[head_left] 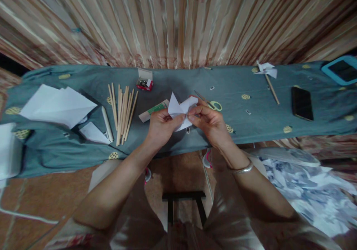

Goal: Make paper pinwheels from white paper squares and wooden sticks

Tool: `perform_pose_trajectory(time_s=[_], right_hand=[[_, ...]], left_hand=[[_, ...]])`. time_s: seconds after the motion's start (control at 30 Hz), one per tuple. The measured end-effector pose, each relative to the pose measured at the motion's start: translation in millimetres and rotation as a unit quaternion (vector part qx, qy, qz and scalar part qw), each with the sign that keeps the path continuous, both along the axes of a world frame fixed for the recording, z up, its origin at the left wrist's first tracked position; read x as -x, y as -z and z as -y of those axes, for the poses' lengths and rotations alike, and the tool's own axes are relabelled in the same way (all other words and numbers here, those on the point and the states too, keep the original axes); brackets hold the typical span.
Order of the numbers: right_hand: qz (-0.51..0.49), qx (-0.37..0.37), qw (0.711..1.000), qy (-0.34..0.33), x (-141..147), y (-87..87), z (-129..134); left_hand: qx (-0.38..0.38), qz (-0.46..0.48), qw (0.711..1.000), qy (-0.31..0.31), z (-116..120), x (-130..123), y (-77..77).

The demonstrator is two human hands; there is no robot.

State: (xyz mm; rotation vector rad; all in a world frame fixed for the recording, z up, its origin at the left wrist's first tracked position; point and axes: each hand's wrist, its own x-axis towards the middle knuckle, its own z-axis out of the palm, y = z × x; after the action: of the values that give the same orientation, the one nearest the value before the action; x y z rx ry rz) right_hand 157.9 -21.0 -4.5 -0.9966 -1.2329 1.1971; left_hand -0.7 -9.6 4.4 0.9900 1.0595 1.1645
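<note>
A white paper pinwheel (181, 108) with folded blades is held up over the near middle of the cloth. My left hand (163, 125) pinches its left side, thumb on the centre. My right hand (208, 121) has thumb and fingertips closed at the centre of the paper; whatever small piece is between them is too small to make out. Just behind my right hand lie scissors (215, 105) with light green handles. A green and white packet (153, 110) rests on the cloth beside my left hand.
Wooden sticks (122, 112), a white pen-like tool (107, 123) and paper sheets (58, 105) lie left. A small red box (145, 80) stands behind. Rightward are a finished pinwheel (267, 70) on a stick, a phone (302, 103) and a blue-framed device (341, 70). Paper scraps (312, 190) fill a bag below right.
</note>
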Motion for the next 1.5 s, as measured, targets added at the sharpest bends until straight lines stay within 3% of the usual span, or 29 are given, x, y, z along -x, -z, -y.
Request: perform_pose_trajectory(time_s=[0.77, 1.17, 1.5], right_hand=[[-0.002, 0.036, 0.999, -0.007, 1.5, -3.3, 2.0], [-0.037, 0.053, 0.998, -0.004, 6.7, 5.8, -1.8], [-0.073, 0.104, 0.992, -0.006, 9.0, 11.7, -4.1]], left_hand=[[-0.003, -0.011, 1.0, 0.001, -0.3, 0.2, 1.3], [0.006, 0.002, 1.0, 0.001, -5.7, -0.1, 13.3], [0.032, 0.028, 0.999, 0.002, -9.4, -4.8, 9.9]])
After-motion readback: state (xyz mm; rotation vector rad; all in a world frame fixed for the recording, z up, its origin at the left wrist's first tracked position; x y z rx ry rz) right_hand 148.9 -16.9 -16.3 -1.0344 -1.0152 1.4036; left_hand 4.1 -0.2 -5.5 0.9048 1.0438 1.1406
